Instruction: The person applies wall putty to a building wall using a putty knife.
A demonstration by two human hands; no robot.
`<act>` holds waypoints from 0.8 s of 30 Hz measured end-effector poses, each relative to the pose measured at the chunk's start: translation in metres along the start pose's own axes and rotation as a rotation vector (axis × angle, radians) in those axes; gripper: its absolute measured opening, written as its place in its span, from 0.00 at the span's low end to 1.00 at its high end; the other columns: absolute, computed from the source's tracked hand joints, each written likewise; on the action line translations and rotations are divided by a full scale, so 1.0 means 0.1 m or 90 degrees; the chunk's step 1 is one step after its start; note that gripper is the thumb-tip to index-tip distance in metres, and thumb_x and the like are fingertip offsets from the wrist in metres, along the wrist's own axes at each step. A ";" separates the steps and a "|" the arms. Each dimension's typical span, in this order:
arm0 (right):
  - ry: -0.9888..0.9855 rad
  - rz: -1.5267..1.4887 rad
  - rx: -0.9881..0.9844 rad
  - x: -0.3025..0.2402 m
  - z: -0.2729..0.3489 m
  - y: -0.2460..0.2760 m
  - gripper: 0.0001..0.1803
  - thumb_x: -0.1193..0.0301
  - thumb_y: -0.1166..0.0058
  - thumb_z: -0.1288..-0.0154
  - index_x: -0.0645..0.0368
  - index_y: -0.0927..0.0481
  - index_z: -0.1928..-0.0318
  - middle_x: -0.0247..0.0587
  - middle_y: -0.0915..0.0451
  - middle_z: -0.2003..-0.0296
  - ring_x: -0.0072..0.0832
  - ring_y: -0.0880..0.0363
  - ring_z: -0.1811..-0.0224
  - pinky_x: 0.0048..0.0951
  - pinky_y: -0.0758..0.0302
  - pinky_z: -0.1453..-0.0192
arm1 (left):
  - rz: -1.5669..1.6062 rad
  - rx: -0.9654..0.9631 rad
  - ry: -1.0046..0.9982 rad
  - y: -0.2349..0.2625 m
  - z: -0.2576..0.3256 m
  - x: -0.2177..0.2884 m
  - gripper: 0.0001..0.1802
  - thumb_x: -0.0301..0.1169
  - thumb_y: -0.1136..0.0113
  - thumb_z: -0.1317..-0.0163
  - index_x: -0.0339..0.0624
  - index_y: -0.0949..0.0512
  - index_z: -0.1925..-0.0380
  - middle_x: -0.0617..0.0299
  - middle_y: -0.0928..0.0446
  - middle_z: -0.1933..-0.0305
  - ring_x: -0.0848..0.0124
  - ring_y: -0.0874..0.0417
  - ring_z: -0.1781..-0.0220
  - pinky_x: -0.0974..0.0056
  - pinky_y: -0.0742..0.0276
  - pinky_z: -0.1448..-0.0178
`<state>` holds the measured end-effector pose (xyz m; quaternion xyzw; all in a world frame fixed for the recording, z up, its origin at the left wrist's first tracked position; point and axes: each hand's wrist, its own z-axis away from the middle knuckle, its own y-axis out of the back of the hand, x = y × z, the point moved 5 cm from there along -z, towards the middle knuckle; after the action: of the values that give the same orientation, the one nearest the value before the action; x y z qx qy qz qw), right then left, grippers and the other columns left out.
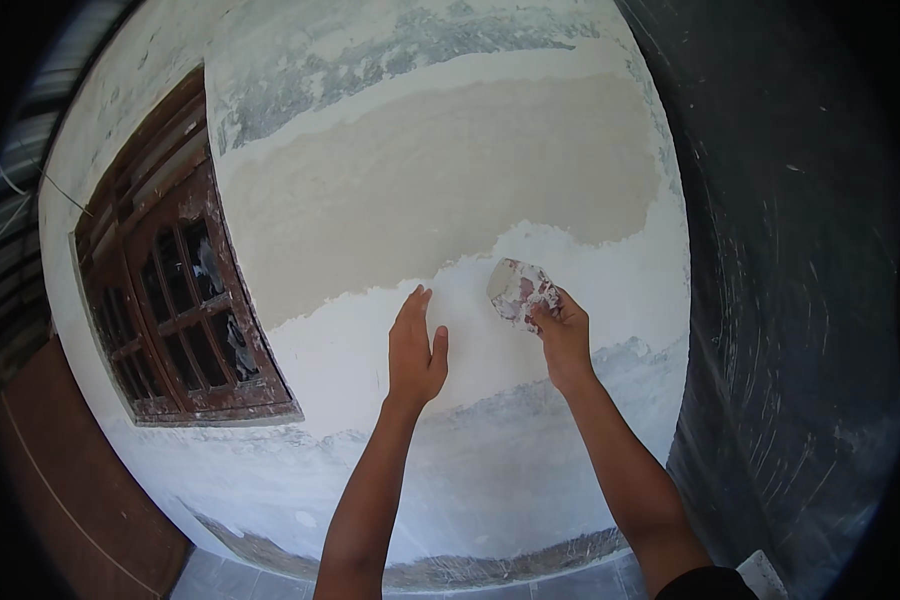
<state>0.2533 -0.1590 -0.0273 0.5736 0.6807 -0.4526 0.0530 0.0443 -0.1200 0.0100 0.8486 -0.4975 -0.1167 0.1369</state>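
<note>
Scraper (511, 290) in right grip (567, 332), before whitish wall (440, 180)

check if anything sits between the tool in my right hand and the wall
Nothing visible stands between the tool and the wall. Your right hand grips its lower right edge; your left hand is apart, to its left. Whether the tool touches the wall, I can't tell.

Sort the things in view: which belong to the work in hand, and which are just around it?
In the work:
- flat tool, in the right hand
- left hand, open
- wall

Just around:
- window
- dark sheet
- brown panel
</note>
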 end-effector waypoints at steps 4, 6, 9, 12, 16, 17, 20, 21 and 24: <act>0.173 0.291 -0.002 -0.09 0.00 -0.22 0.17 0.82 0.52 0.29 0.67 0.24 0.41 0.42 0.17 0.52 0.25 0.20 0.51 0.26 0.25 0.45 | -0.060 0.004 -0.071 0.07 -0.10 -0.24 0.27 0.33 0.49 0.33 0.32 0.34 0.35 0.41 0.36 0.29 0.44 0.36 0.28 0.46 0.40 0.28; 0.209 0.366 -0.002 -0.10 0.02 -0.35 0.17 0.82 0.52 0.29 0.67 0.23 0.41 0.44 0.17 0.51 0.24 0.19 0.52 0.25 0.25 0.46 | -0.102 0.007 -0.099 0.10 -0.16 -0.34 0.28 0.33 0.48 0.34 0.33 0.33 0.36 0.42 0.36 0.29 0.45 0.36 0.28 0.46 0.41 0.28; 0.354 0.492 -0.041 -0.04 0.05 -0.57 0.20 0.87 0.53 0.33 0.62 0.22 0.42 0.47 0.16 0.50 0.30 0.16 0.51 0.28 0.23 0.45 | -0.146 0.029 -0.141 0.10 -0.26 -0.55 0.28 0.33 0.46 0.37 0.35 0.32 0.36 0.45 0.37 0.28 0.47 0.38 0.27 0.45 0.43 0.27; 0.594 0.622 -0.030 0.06 0.12 -0.76 0.30 0.95 0.53 0.47 0.59 0.20 0.45 0.52 0.18 0.48 0.47 0.19 0.45 0.38 0.22 0.37 | -0.191 0.049 -0.170 0.05 -0.37 -0.74 0.29 0.35 0.46 0.38 0.37 0.31 0.37 0.47 0.38 0.27 0.48 0.40 0.25 0.44 0.45 0.26; 0.691 0.757 -0.021 0.24 0.10 -0.93 0.32 0.92 0.48 0.52 0.56 0.19 0.44 0.49 0.20 0.45 0.45 0.23 0.39 0.43 0.27 0.33 | -0.240 0.090 -0.222 -0.04 -0.42 -0.96 0.27 0.37 0.47 0.37 0.41 0.30 0.39 0.49 0.37 0.27 0.50 0.41 0.24 0.42 0.47 0.25; 0.694 0.760 -0.024 0.29 0.08 -0.93 0.32 0.92 0.48 0.52 0.56 0.19 0.44 0.49 0.20 0.45 0.45 0.23 0.39 0.43 0.27 0.33 | -0.262 0.114 -0.230 -0.05 -0.41 -1.00 0.26 0.38 0.48 0.37 0.42 0.29 0.39 0.50 0.37 0.27 0.50 0.41 0.24 0.41 0.47 0.25; 0.726 0.815 0.005 0.46 0.00 -0.93 0.31 0.90 0.46 0.51 0.56 0.19 0.44 0.48 0.20 0.44 0.45 0.22 0.40 0.46 0.27 0.33 | -0.224 0.188 -0.252 -0.08 -0.36 -1.00 0.23 0.39 0.48 0.36 0.44 0.29 0.43 0.50 0.35 0.28 0.50 0.39 0.24 0.40 0.47 0.26; 0.737 0.821 0.017 0.53 -0.02 -0.93 0.31 0.89 0.45 0.52 0.57 0.18 0.45 0.48 0.20 0.44 0.45 0.22 0.40 0.46 0.27 0.34 | -0.226 0.188 -0.249 -0.09 -0.35 -1.03 0.23 0.39 0.48 0.36 0.44 0.29 0.43 0.50 0.35 0.28 0.50 0.39 0.24 0.40 0.47 0.26; 0.763 0.844 0.040 0.77 -0.07 -0.94 0.26 0.85 0.44 0.48 0.58 0.18 0.45 0.49 0.21 0.43 0.46 0.23 0.39 0.47 0.27 0.34 | -0.195 0.184 -0.264 -0.09 -0.33 -1.07 0.22 0.40 0.48 0.34 0.42 0.32 0.43 0.46 0.36 0.29 0.45 0.40 0.25 0.36 0.48 0.28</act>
<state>0.1525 -0.0913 -0.0160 0.9906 0.1098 0.0284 -0.0766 0.0118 -0.0181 0.0442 0.8827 -0.3923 -0.2344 -0.1094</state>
